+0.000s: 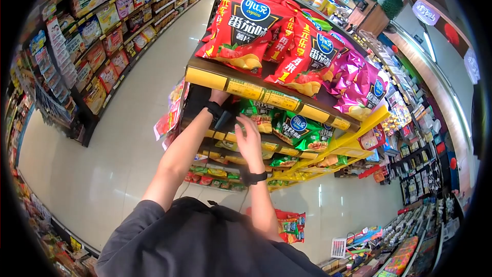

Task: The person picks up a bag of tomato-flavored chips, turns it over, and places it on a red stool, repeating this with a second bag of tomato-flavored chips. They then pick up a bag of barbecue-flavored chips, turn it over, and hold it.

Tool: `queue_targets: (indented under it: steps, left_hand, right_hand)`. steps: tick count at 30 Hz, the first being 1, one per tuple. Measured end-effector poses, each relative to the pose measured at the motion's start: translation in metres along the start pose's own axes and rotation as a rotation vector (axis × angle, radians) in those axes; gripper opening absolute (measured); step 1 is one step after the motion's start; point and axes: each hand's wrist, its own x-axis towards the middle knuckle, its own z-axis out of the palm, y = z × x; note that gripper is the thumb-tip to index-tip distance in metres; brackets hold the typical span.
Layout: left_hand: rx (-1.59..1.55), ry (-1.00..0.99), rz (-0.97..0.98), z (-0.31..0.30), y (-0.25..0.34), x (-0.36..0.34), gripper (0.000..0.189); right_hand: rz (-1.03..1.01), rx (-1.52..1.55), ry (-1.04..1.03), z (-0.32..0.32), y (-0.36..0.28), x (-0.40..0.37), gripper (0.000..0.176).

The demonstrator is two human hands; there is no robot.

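Note:
My left hand reaches into the second shelf, under the yellow-edged top shelf. Its fingers are hidden behind that edge. Just outside the same shelf, my right hand is raised with its fingers apart and nothing visible in it. Closest to it is a green chip bag, with another green chip bag farther right. Both wrists wear black bands. On the top shelf stand a red tomato-flavor chip bag, a second red chip bag and purple chip bags.
Lower shelves hold more bagged snacks. A yellow rack frame runs along the right side. Red and green bags lie low near my right elbow. Across the tiled aisle stands a packed snack shelf.

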Motion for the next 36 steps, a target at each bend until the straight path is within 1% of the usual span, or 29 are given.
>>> queue_targets:
  steps: [4, 8, 10, 11, 13, 14, 16, 17, 19, 21, 23, 24, 26, 27, 30, 31, 34, 35, 36]
  left_hand:
    - [-0.033, 0.06, 0.041, 0.018, -0.011, 0.003, 0.032]
    - [-0.132, 0.19, 0.084, 0.053, -0.033, 0.007, 0.032]
    - [-0.31, 0.134, -0.018, 0.039, -0.026, 0.004, 0.031]
    - [-0.148, 0.075, -0.009, 0.014, -0.011, 0.005, 0.031]
    - [-0.07, 0.041, -0.036, -0.013, 0.004, 0.006, 0.027]
    - [-0.075, 0.046, -0.066, -0.026, 0.011, 0.006, 0.025]
    - [-0.193, 0.085, -0.124, -0.053, 0.024, 0.007, 0.02]
    - [-0.265, 0.204, -0.132, -0.077, 0.05, 0.01, 0.016]
    - [-0.399, 0.218, -0.277, -0.087, 0.05, 0.014, 0.02]
    - [-0.312, 0.251, -0.271, -0.103, 0.055, 0.013, 0.023]
    - [-0.315, 0.137, -0.456, -0.127, 0.07, 0.016, 0.03]
    - [-0.424, 0.063, -0.654, -0.143, 0.085, 0.019, 0.033]
    - [-0.376, 0.244, -0.552, -0.122, 0.055, 0.012, 0.037]
    - [-0.35, 0.334, -0.497, -0.125, 0.055, 0.013, 0.039]
    - [-0.495, 0.348, -0.484, -0.134, 0.065, 0.003, 0.041]
    - [-0.454, 0.377, -0.439, -0.137, 0.069, 0.0, 0.038]
    - [-0.49, 0.376, -0.444, -0.15, 0.086, -0.006, 0.035]
    - [-0.46, 0.389, -0.443, -0.157, 0.095, -0.009, 0.034]
    - [-0.528, 0.38, -0.493, -0.16, 0.098, -0.01, 0.035]
  right_hand:
    - [-0.008, -0.003, 0.0, 0.002, 0.003, -0.001, 0.027]
    - [-0.023, -0.017, 0.004, 0.001, 0.002, -0.002, 0.026]
    - [-0.03, -0.012, 0.003, 0.002, 0.005, -0.002, 0.025]
    - [-0.028, -0.011, 0.005, 0.001, 0.007, -0.004, 0.025]
    - [-0.028, 0.011, 0.004, 0.001, 0.005, -0.005, 0.024]
    - [-0.028, 0.022, 0.003, 0.001, 0.005, -0.005, 0.024]
    - [-0.04, 0.018, 0.012, 0.001, 0.007, -0.004, 0.023]
    - [-0.044, 0.013, 0.016, 0.002, 0.008, -0.004, 0.023]
    - [-0.034, 0.019, 0.021, 0.003, 0.008, -0.004, 0.022]
    - [-0.031, 0.021, 0.03, 0.004, 0.01, -0.004, 0.022]
    - [-0.04, 0.018, 0.042, 0.006, 0.011, -0.004, 0.021]
    - [-0.032, 0.023, 0.04, 0.006, 0.011, -0.004, 0.021]
    - [-0.021, 0.032, 0.035, 0.006, 0.011, -0.004, 0.021]
    - [-0.027, 0.026, 0.041, 0.006, 0.01, -0.004, 0.021]
    - [-0.084, -0.058, 0.057, 0.006, 0.015, -0.005, 0.022]
    - [-0.078, -0.035, 0.051, 0.004, 0.011, -0.004, 0.025]
    - [0.1, 0.112, 0.045, 0.002, -0.012, -0.003, 0.029]
    - [0.073, 0.103, 0.015, 0.004, -0.007, -0.002, 0.04]
    - [0.044, 0.137, 0.022, 0.007, -0.006, 0.001, 0.044]
